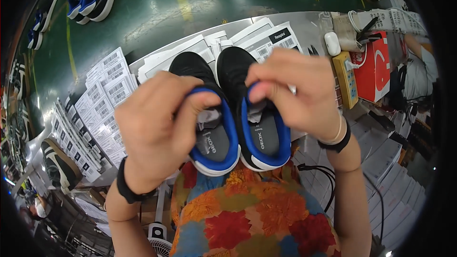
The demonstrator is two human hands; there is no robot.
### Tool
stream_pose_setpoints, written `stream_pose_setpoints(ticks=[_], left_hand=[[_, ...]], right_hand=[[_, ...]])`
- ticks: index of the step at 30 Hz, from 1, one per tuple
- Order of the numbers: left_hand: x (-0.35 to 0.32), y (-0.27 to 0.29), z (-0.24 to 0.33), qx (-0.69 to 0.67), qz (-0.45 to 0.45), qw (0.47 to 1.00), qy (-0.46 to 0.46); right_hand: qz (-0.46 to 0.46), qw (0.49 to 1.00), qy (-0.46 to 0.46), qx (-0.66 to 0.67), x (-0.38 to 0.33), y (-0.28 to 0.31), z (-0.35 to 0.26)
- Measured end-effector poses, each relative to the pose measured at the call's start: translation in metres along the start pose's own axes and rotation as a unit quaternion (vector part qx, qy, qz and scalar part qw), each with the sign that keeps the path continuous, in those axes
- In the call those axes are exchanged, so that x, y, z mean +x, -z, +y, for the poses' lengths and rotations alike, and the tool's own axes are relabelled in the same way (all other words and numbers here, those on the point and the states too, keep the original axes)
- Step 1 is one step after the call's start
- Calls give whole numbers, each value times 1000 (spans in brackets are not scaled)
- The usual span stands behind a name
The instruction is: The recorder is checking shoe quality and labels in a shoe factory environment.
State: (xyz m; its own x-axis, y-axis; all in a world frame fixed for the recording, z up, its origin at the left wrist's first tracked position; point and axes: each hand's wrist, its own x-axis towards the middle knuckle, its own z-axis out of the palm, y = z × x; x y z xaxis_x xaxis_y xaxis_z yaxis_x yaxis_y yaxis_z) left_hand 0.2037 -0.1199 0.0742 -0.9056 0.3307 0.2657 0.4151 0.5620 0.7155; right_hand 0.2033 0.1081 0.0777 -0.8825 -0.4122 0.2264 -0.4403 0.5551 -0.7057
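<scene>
A pair of black sneakers with blue linings and white soles lies side by side, toes pointing away from me. My left hand [154,123] pinches the front of the blue-lined opening of the left sneaker [186,63] between thumb and fingers. At the same spot on the right sneaker [232,63], my right hand [300,90] closes thumb and finger on the tongue edge. Crumpled pale paper [209,120] shows inside the left shoe, above a dark grey insole [215,143]. More paper sits in the right one. Both heels rest near my patterned apron [238,209].
Printed label sheets [107,97] and white bags [181,50] line the table. Beyond runs a green surface [147,14] carrying other sneakers [95,0]. A yellow power strip [346,81], red box [373,71] and white earbud case [332,44] stand right. A small fan [159,242] is below.
</scene>
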Motion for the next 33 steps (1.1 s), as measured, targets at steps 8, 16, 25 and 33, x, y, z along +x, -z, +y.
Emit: stream_pose_setpoints(ticks=[8, 16, 25, 33], left_hand=[[43, 14, -2, -150, -69, 955, 245], [17, 9, -22, -74, -5, 995, 60], [-45, -10, -3, 95, -38, 995, -4], [-7, -8, 6, -79, -59, 994, 41]], right_hand=[[-7, 929, -196, 315, 45, -2, 30], [104, 981, 115, 118, 19, -5, 25], [91, 995, 39, -17, -65, -31, 13], [13, 990, -139, -34, -34, -11, 1]])
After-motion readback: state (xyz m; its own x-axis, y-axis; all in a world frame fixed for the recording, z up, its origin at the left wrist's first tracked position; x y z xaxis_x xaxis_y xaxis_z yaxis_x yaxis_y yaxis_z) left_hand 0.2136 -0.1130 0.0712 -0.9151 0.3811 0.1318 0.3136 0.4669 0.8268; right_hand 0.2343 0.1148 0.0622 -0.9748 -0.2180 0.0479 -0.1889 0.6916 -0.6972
